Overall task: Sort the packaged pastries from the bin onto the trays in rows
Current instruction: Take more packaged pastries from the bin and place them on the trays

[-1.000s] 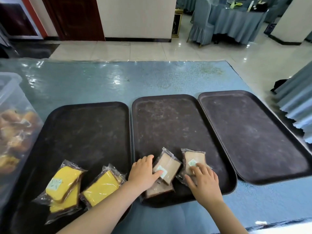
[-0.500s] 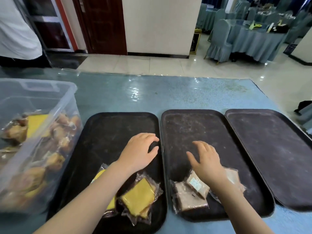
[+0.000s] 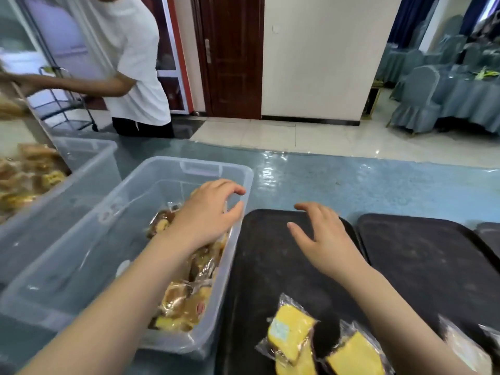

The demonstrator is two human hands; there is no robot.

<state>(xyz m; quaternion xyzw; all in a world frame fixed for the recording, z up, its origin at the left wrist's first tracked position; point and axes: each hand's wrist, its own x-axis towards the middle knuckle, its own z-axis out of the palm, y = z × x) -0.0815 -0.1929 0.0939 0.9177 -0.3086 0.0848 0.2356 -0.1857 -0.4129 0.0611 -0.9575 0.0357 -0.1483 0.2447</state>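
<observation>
A clear plastic bin (image 3: 151, 169) holds several packaged pastries (image 3: 186, 299) along its right side. My left hand (image 3: 208, 209) hovers over the bin's right wall, fingers loosely curled, holding nothing. My right hand (image 3: 322, 234) floats empty with spread fingers above the left dark tray (image 3: 259, 266). Two yellow packaged cakes (image 3: 292, 331) lie at that tray's near end. On the middle tray (image 3: 422, 255), pale wrapped slices (image 3: 465, 347) show at the lower right, partly cut off.
A second clear bin (image 3: 89, 163) with pastries stands at the far left. A person in a white shirt (image 3: 130, 58) stands behind the blue table (image 3: 351, 185). A third tray's corner (image 3: 489, 234) shows at the right edge.
Both hands left the pale slices on the middle tray and moved left. My left hand now reaches over the bin. The view swung left and upward.
</observation>
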